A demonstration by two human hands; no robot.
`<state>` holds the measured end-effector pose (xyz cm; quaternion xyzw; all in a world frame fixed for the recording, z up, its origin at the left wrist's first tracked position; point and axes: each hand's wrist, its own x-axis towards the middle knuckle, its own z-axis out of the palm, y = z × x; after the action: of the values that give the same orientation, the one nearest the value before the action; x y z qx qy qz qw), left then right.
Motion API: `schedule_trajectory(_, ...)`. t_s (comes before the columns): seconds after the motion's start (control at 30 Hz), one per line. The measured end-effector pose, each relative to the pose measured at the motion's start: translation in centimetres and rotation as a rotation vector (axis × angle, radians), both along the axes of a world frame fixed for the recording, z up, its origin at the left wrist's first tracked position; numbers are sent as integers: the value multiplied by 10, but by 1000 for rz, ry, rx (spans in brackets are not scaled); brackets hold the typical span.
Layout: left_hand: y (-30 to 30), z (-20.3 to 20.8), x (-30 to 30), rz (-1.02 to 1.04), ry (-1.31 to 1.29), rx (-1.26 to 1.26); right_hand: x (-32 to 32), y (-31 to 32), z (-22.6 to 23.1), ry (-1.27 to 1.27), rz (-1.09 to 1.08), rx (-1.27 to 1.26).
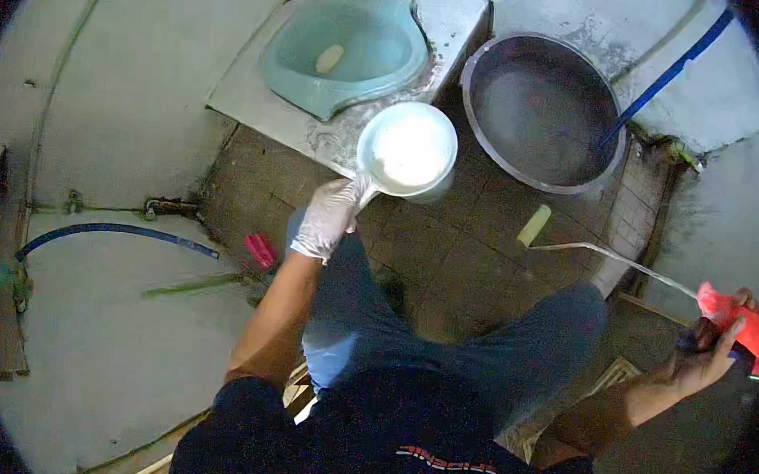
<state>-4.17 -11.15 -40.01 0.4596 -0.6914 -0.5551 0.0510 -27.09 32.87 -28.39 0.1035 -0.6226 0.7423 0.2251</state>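
The left hand (pixel 328 217), in a thin glove, has its grip closed on the handle of a white scoop (pixel 407 149) over the tiled floor (pixel 458 252), by the squat toilet's (pixel 349 52) edge. The right hand (pixel 700 360) squeezes a red bottle (pixel 742 326), maybe cleaner, squirting liquid.

A white glove covers the left hand (pixel 327 218), which holds a pale white scoop (pixel 407 149). The squat pan (pixel 356 79) is light teal, the basin (pixel 486 112) dull grey metal. The right hand (pixel 695 364) holds a red bottle (pixel 745 326). The floor (pixel 459 243) has brown square tiles.
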Motion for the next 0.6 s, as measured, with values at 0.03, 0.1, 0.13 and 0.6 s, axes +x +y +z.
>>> schedule_trajectory(0.03,-13,21,-3,-43,-80,-119,1,0,1,-52,25,17)
schedule_trajectory(0.1,-27,59,-4,70,16,-76,2,2,3,-35,44,5)
schedule_trajectory(0.13,-47,70,-9,92,43,-46,6,-1,4,-58,117,25)
schedule_trajectory(0.6,-312,31,-105,-357,-546,-798,35,-9,7,-110,-50,180)
